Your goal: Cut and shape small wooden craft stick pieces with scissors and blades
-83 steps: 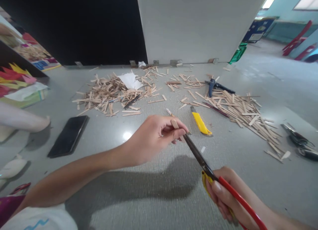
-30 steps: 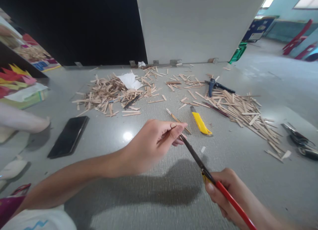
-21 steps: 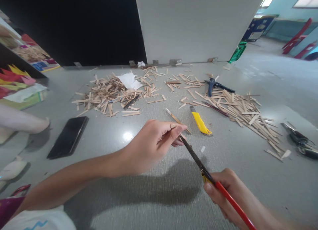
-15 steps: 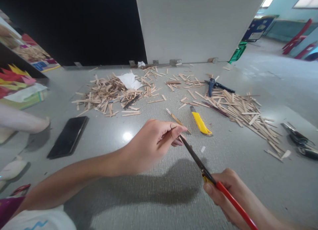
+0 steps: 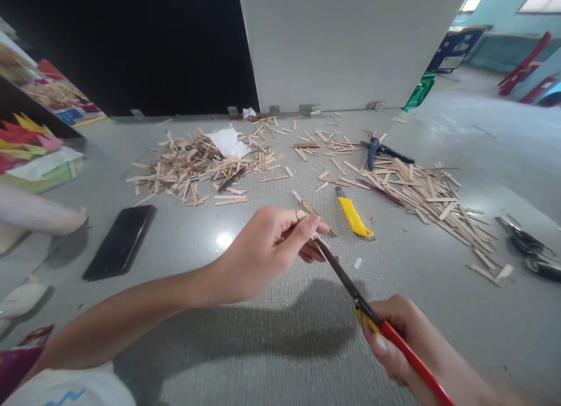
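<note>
My left hand is closed in a pinch on a thin wooden stick that juts out past my fingertips over the grey floor. My right hand grips the red and yellow handles of a pair of scissors. The dark blades reach up and left to the stick right at my left fingertips. A yellow utility knife lies on the floor just beyond the stick.
Piles of wooden sticks cover the floor ahead. A black phone lies at the left, blue pliers at the back, dark tools at the right. Another person's limb rests at far left. A white panel stands behind.
My left hand has shifted slightly, with the stick turned edge-on and the thumb lifted. The scissor blades have stayed at the stick. My right hand has dropped a little toward the bottom edge.
</note>
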The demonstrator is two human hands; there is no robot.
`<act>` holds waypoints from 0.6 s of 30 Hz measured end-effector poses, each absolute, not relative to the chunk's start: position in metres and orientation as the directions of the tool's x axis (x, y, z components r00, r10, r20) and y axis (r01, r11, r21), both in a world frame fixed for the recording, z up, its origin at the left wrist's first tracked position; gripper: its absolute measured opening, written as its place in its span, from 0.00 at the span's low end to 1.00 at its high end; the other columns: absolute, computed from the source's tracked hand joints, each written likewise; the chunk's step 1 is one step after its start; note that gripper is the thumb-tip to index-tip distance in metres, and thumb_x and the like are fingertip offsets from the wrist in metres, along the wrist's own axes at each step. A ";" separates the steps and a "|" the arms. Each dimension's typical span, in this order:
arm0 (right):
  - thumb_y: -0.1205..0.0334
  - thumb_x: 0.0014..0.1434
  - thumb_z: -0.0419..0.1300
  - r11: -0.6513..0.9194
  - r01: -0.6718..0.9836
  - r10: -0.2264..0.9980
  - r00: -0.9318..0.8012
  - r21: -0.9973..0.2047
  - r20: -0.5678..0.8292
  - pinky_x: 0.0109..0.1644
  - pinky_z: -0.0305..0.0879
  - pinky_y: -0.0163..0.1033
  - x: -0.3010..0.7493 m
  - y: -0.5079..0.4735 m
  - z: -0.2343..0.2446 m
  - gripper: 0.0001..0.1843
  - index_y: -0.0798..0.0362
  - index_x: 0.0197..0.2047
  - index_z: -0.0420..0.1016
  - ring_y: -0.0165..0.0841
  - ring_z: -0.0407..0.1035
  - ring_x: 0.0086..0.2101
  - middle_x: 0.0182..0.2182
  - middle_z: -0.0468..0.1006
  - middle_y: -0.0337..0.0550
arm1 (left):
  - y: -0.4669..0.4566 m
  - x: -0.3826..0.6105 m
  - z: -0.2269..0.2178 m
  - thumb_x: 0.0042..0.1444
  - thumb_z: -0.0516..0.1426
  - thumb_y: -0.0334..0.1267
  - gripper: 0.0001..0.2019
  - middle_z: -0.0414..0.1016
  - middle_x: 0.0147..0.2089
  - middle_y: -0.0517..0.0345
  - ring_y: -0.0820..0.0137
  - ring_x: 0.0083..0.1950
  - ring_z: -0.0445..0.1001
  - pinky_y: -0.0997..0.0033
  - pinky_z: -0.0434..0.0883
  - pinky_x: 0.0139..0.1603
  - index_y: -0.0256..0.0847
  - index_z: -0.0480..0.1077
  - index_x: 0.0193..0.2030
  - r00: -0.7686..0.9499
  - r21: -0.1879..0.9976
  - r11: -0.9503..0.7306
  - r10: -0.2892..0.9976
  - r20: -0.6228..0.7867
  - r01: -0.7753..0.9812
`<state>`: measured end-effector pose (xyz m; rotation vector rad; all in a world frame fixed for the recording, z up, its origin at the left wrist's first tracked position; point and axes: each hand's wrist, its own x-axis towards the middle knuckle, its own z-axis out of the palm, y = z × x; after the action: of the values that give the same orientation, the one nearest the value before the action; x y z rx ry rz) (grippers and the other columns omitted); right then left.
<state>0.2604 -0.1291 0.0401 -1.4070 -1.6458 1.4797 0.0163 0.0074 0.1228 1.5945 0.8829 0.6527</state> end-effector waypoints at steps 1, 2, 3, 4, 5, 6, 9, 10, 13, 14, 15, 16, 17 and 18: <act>0.26 0.68 0.55 -0.123 0.357 0.912 -0.326 -0.926 -0.247 0.23 0.59 0.33 0.262 -0.131 0.037 0.33 0.49 0.33 0.67 0.29 0.56 0.25 0.26 0.63 0.36 | 0.007 0.016 0.123 0.77 0.55 0.36 0.16 0.89 0.34 0.51 0.70 0.37 0.90 0.81 0.84 0.39 0.29 0.82 0.46 0.564 0.977 -0.080 0.825 -0.045 0.196; 0.27 0.69 0.55 -0.119 0.361 0.917 -0.317 -0.925 -0.241 0.23 0.60 0.33 0.263 -0.133 0.034 0.32 0.49 0.35 0.68 0.30 0.58 0.25 0.27 0.64 0.37 | 0.007 0.017 0.123 0.77 0.55 0.36 0.16 0.89 0.34 0.51 0.70 0.37 0.90 0.81 0.84 0.38 0.29 0.83 0.45 0.565 0.977 -0.087 0.824 -0.040 0.196; 0.27 0.69 0.55 -0.122 0.360 0.921 -0.307 -0.925 -0.240 0.23 0.61 0.33 0.264 -0.134 0.031 0.32 0.50 0.37 0.69 0.30 0.59 0.25 0.27 0.65 0.37 | 0.007 0.017 0.122 0.76 0.55 0.36 0.15 0.89 0.35 0.51 0.70 0.37 0.90 0.81 0.84 0.38 0.29 0.83 0.45 0.566 0.976 -0.093 0.824 -0.035 0.196; 0.27 0.69 0.56 -0.133 0.354 0.925 -0.292 -0.926 -0.244 0.22 0.61 0.33 0.264 -0.135 0.030 0.31 0.50 0.39 0.69 0.30 0.59 0.25 0.27 0.65 0.37 | 0.006 0.017 0.122 0.76 0.55 0.36 0.15 0.89 0.35 0.51 0.70 0.37 0.90 0.81 0.84 0.38 0.29 0.83 0.45 0.566 0.975 -0.101 0.824 -0.030 0.198; 0.27 0.69 0.56 -0.152 0.343 0.926 -0.280 -0.927 -0.256 0.21 0.60 0.33 0.264 -0.136 0.029 0.31 0.50 0.41 0.70 0.30 0.60 0.24 0.27 0.66 0.36 | 0.006 0.017 0.121 0.76 0.55 0.36 0.15 0.89 0.35 0.51 0.69 0.37 0.90 0.81 0.84 0.39 0.29 0.83 0.45 0.569 0.974 -0.108 0.822 -0.027 0.202; 0.26 0.68 0.56 -0.174 0.326 0.922 -0.278 -0.929 -0.270 0.21 0.59 0.32 0.263 -0.136 0.029 0.32 0.50 0.42 0.69 0.29 0.60 0.23 0.26 0.65 0.35 | 0.006 0.017 0.121 0.76 0.55 0.36 0.15 0.89 0.35 0.51 0.69 0.38 0.90 0.81 0.84 0.39 0.30 0.83 0.46 0.571 0.972 -0.115 0.821 -0.024 0.207; 0.21 0.66 0.54 -0.262 0.283 0.886 -0.308 -0.923 -0.346 0.19 0.57 0.31 0.258 -0.133 0.036 0.35 0.48 0.39 0.64 0.27 0.58 0.19 0.23 0.62 0.30 | 0.006 0.017 0.118 0.76 0.56 0.38 0.16 0.89 0.34 0.51 0.68 0.38 0.90 0.79 0.84 0.40 0.30 0.83 0.46 0.586 0.965 -0.132 0.810 -0.026 0.225; 0.19 0.65 0.53 -0.280 0.282 0.875 -0.319 -0.918 -0.365 0.19 0.56 0.31 0.256 -0.131 0.040 0.36 0.47 0.37 0.62 0.26 0.57 0.19 0.23 0.61 0.29 | 0.006 0.017 0.117 0.76 0.56 0.39 0.16 0.89 0.34 0.51 0.68 0.38 0.90 0.78 0.85 0.41 0.30 0.83 0.46 0.594 0.965 -0.132 0.804 -0.030 0.227; 0.18 0.65 0.49 -0.253 0.303 0.853 -0.378 -0.919 -0.359 0.19 0.50 0.31 0.251 -0.123 0.050 0.37 0.45 0.30 0.56 0.24 0.50 0.18 0.22 0.52 0.27 | 0.007 0.017 0.116 0.76 0.56 0.40 0.17 0.89 0.37 0.50 0.67 0.38 0.90 0.76 0.85 0.41 0.31 0.83 0.47 0.592 0.969 -0.108 0.805 -0.045 0.221; 0.17 0.65 0.49 -0.231 0.306 0.847 -0.403 -0.924 -0.346 0.19 0.47 0.32 0.250 -0.121 0.052 0.38 0.45 0.28 0.54 0.25 0.47 0.19 0.21 0.49 0.27 | 0.007 0.018 0.116 0.76 0.56 0.40 0.17 0.89 0.37 0.50 0.67 0.38 0.90 0.75 0.85 0.41 0.31 0.83 0.47 0.584 0.972 -0.093 0.810 -0.053 0.217; 0.17 0.65 0.48 -0.216 0.309 0.844 -0.418 -0.926 -0.337 0.19 0.45 0.32 0.249 -0.118 0.054 0.39 0.45 0.27 0.52 0.25 0.44 0.19 0.21 0.47 0.27 | 0.007 0.018 0.117 0.76 0.55 0.40 0.17 0.89 0.37 0.50 0.66 0.38 0.90 0.74 0.86 0.41 0.31 0.83 0.47 0.575 0.973 -0.077 0.815 -0.063 0.216; 0.17 0.65 0.48 -0.211 0.311 0.842 -0.424 -0.927 -0.334 0.19 0.43 0.33 0.248 -0.117 0.055 0.39 0.45 0.26 0.51 0.25 0.43 0.20 0.21 0.47 0.27 | 0.007 0.018 0.117 0.76 0.55 0.41 0.17 0.89 0.36 0.50 0.66 0.38 0.90 0.73 0.86 0.40 0.31 0.83 0.47 0.567 0.974 -0.062 0.821 -0.073 0.216; 0.16 0.65 0.48 -0.207 0.312 0.845 -0.420 -0.927 -0.330 0.19 0.42 0.33 0.248 -0.115 0.056 0.40 0.45 0.26 0.51 0.25 0.42 0.20 0.21 0.46 0.27 | 0.006 0.019 0.118 0.77 0.55 0.41 0.17 0.89 0.36 0.50 0.65 0.38 0.90 0.73 0.86 0.40 0.31 0.83 0.47 0.560 0.975 -0.052 0.824 -0.081 0.217; 0.16 0.64 0.48 -0.203 0.314 0.849 -0.415 -0.927 -0.326 0.19 0.42 0.33 0.247 -0.114 0.057 0.40 0.45 0.26 0.51 0.25 0.41 0.20 0.20 0.47 0.28 | 0.006 0.019 0.118 0.77 0.55 0.41 0.18 0.89 0.36 0.49 0.65 0.38 0.90 0.72 0.86 0.40 0.31 0.83 0.47 0.558 0.974 -0.046 0.826 -0.086 0.220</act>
<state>0.2474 -0.1143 0.0571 -1.3601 -1.6305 1.6533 0.0186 0.0059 0.1180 1.5789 0.9111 0.6224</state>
